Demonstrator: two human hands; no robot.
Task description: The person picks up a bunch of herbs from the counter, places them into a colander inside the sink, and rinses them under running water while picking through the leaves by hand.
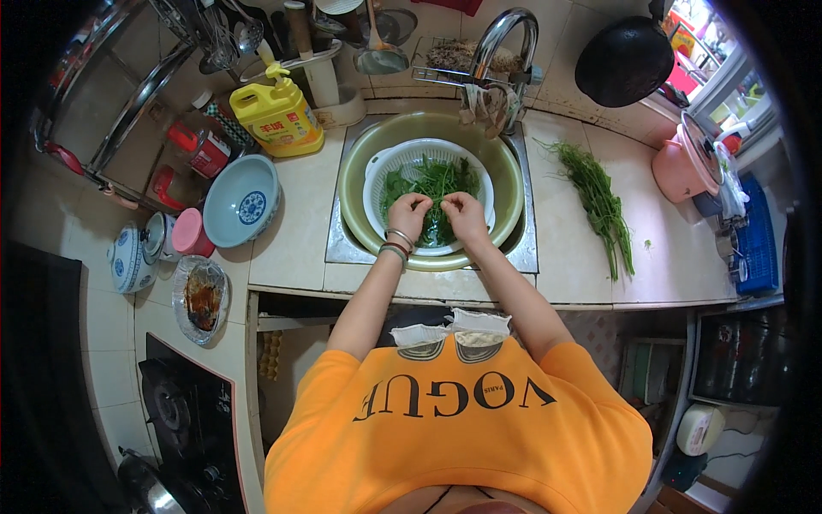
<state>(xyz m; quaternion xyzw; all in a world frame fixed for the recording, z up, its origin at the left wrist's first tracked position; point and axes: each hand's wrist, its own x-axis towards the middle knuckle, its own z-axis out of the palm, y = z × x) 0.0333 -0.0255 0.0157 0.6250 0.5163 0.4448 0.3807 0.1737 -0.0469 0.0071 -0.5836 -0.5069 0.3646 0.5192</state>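
Both of my hands are close together over a white plastic colander (374, 212), each pinching thin green stems. My left hand (408, 217) wears a metal bangle and darker bracelets at the wrist; my right hand (465, 214) is just beside it. Leafy greens (437, 180) lie in the colander below the fingers, with a wet sheen near its front. The colander sits inside a large olive-green basin (510, 193), which rests in the metal sink (528, 247). To the right, a bunch of long-stemmed greens (594, 193) lies on the tiled counter (552, 283).
A chrome faucet (507, 32) with a hanging cloth (489, 109) stands behind the basin. On the left are a yellow detergent jug (277, 119), a blue bowl (241, 200), a foil tray of food (200, 301) and a gas stove (186, 411). A pink pot (682, 162) stands right.
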